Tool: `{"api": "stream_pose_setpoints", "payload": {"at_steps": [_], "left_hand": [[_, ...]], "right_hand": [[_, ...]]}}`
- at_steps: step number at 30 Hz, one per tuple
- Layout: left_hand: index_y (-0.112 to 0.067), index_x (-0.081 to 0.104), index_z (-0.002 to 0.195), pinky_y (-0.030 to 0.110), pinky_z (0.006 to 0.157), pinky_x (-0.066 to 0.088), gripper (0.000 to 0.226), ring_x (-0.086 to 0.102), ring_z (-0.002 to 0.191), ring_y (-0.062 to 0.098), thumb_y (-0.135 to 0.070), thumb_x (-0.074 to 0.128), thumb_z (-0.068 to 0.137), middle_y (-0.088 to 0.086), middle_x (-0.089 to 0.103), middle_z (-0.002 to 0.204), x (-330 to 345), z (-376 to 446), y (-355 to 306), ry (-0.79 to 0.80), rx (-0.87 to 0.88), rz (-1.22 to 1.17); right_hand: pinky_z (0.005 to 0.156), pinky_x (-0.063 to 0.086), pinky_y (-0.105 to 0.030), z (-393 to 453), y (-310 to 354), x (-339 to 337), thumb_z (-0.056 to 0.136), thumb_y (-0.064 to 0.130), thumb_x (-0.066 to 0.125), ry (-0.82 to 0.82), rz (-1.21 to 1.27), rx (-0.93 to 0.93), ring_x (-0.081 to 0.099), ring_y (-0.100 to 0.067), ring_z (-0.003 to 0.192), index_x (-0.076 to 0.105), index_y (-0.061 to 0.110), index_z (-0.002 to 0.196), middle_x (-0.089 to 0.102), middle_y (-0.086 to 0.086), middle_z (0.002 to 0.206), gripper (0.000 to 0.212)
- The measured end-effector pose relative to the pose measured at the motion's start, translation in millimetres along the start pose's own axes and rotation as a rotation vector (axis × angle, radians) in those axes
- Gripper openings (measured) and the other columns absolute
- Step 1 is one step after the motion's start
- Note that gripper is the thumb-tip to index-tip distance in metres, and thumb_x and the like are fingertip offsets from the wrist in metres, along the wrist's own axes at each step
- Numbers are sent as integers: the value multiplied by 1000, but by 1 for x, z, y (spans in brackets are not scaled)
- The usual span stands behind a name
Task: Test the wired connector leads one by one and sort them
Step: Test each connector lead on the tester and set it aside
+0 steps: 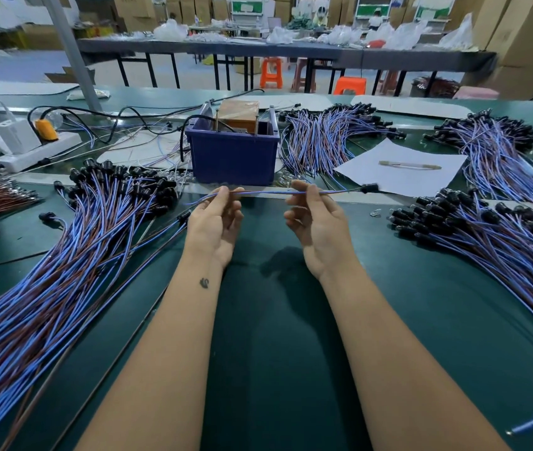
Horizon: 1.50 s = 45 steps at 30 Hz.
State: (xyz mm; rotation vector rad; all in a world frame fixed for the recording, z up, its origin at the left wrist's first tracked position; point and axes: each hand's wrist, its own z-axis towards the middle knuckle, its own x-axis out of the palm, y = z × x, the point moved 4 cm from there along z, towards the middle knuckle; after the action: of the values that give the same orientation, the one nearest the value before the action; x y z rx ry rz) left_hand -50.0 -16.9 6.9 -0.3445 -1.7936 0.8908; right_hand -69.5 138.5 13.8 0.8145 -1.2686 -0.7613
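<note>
Nearest the camera, two bare forearms reach out over the dark green bench mat (268,320). The left hand (214,222) and the right hand (318,222) each pinch one thin blue-and-brown wired lead (268,192) between thumb and fingertips, stretching it level above the mat just in front of the dark blue plastic bin (232,157). Its black moulded connector (369,188) sticks out past the right hand; the bare wire ends trail left of the left hand.

The lead looks slender, limp and twin-cored, with a stubby black cap at one end.

To either side, large fans of identical leads lie on the mat: a broad heap at left (63,255) and another at right (486,236). Farther back, more bundles (326,138) lie beside a white paper sheet (401,170). Which heaps are tested and which wait cannot be told, so progress is unclear; judging by the quantity, much sorting likely remains. The bin appears to hold the test fixture.
</note>
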Motion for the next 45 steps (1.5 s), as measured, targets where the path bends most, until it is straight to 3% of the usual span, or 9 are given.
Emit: {"api": "stream_pose_setpoints", "payload": {"at_steps": [7, 11, 15, 18, 22, 28, 30, 34, 45], "left_hand": [[-15, 64, 87, 15, 57, 51, 13, 62, 58, 3, -4, 61, 92, -3, 72, 68, -1, -12, -7, 21, 250, 131], [-16, 71, 77, 19, 63, 48, 16, 60, 59, 6, -1, 75, 79, -5, 70, 65, 16, -33, 1, 180, 446, 574], [-11, 74, 75, 14, 67, 49, 10, 64, 67, 2, -3, 80, 75, -11, 69, 72, 50, -75, 37, 463, 711, 831], [-12, 76, 79, 19, 65, 49, 3, 61, 68, 7, -9, 75, 80, -3, 67, 84, 91, -121, 71, 722, 1028, 1041], [-12, 75, 85, 25, 66, 53, 14, 65, 76, 17, 0, 69, 79, 7, 70, 96, 130, -168, 119, 1068, 1167, 1132], [-14, 70, 118, 33, 86, 49, 38, 62, 104, 26, 2, 59, 85, 4, 68, 119, 170, -210, 167, 1290, 797, 1251], [-18, 67, 122, 33, 92, 48, 40, 59, 113, 24, -2, 56, 87, 2, 66, 125, 171, -212, 179, 1352, 737, 1335], [-18, 74, 110, 31, 87, 48, 32, 62, 103, 22, -4, 56, 87, 0, 71, 113, 156, -202, 181, 1297, 638, 1333], [-14, 75, 80, 36, 76, 53, 43, 65, 86, 25, -16, 36, 63, 1, 74, 85, 76, -111, 79, 626, 484, 1386]], "right_hand": [[63, 50, -21, -3, 13, -16, 106, 24, 36, -175, -57, -58, 62, -12, 73, 58, 15, 80, 68, 0, 82, 34], [52, 46, -21, -3, 37, -36, 107, 24, 32, -261, -135, -86, 57, -10, 50, 49, 14, 78, 58, 4, 53, 34], [50, 36, -25, 5, 80, -73, 105, 23, 35, -276, -600, -82, 41, -13, 49, 51, 13, 74, 45, 5, 50, 36], [67, 44, -38, 6, 113, -104, 103, 25, 38, -267, -1101, -66, 52, -26, 68, 60, 10, 77, 56, -7, 71, 37], [60, 36, -33, -9, 151, -150, 103, 32, 37, -265, -1564, 13, 53, -27, 75, 65, 9, 93, 60, -8, 81, 38], [57, 37, -29, -31, 200, -199, 101, 39, 45, -362, -1895, 19, 55, -27, 81, 67, 18, 95, 64, -5, 90, 31], [74, 47, -36, -34, 202, -212, 100, 40, 47, -359, -1942, 77, 56, -31, 97, 67, 18, 107, 63, -10, 110, 31], [100, 38, -43, -34, 188, -211, 97, 42, 48, -386, -2075, 73, 39, -37, 126, 58, 19, 129, 48, -19, 134, 40], [99, 39, -38, -2, 63, -60, 93, 15, 50, -129, -1500, -188, 50, -31, 115, 70, 16, 111, 62, -13, 116, 27]]}}
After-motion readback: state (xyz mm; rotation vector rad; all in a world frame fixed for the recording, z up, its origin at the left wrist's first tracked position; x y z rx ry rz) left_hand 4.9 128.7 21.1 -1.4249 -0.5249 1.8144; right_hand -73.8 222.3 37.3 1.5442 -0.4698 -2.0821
